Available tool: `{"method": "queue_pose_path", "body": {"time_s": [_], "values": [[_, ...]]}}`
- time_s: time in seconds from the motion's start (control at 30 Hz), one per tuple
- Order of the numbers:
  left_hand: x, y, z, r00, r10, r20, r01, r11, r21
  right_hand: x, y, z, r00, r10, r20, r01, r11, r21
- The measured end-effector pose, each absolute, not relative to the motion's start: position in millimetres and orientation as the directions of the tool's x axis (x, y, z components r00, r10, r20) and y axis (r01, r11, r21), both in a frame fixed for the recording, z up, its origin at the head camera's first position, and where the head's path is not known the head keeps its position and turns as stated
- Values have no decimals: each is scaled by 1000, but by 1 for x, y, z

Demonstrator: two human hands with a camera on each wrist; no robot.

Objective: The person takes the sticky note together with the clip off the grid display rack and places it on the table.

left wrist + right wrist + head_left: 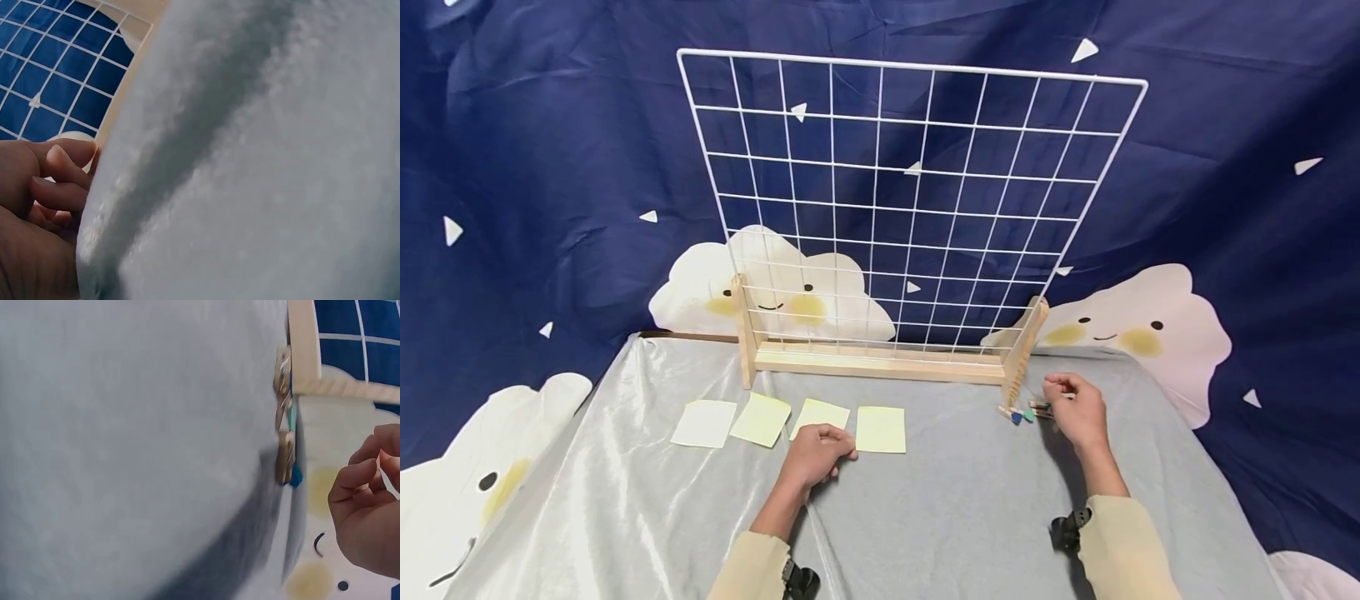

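Observation:
My left hand point(820, 454) is over the grey cloth, fingers loosely bent, fingertips at the lower left corner of the rightmost yellow sticky note point(882, 429). It covers part of another yellow sticky note point(822, 414) behind it. In the left wrist view the bent fingers point(65, 194) show no object between them. My right hand point(1078, 412) hovers beside several small wooden clothespins point(1041, 409) with blue and green ornaments, by the rack's right foot. The right wrist view shows its fingers point(353, 481) bent and holding nothing visible, apart from the clothespins point(285, 456).
A white wire grid point(880, 200) stands upright in a wooden base point(880, 364) at the back of the table. Two more sticky notes, a pale one point(703, 423) and a yellow one point(761, 419), lie left. Behind hangs a navy curtain point(550, 167) with clouds.

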State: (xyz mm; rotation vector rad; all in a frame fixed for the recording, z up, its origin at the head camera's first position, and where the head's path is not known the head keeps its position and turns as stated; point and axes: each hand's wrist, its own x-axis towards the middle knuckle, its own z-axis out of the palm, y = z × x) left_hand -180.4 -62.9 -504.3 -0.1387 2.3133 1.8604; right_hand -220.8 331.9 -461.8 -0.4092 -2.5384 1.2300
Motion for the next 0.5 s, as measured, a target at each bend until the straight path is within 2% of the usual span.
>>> {"method": "queue_pose_path", "body": {"time_s": [0.5], "values": [[-192, -91, -489, -983, -31, -179, -181, 129, 975, -215, 307, -448, -972, 171, 164, -26, 609, -792]]}}
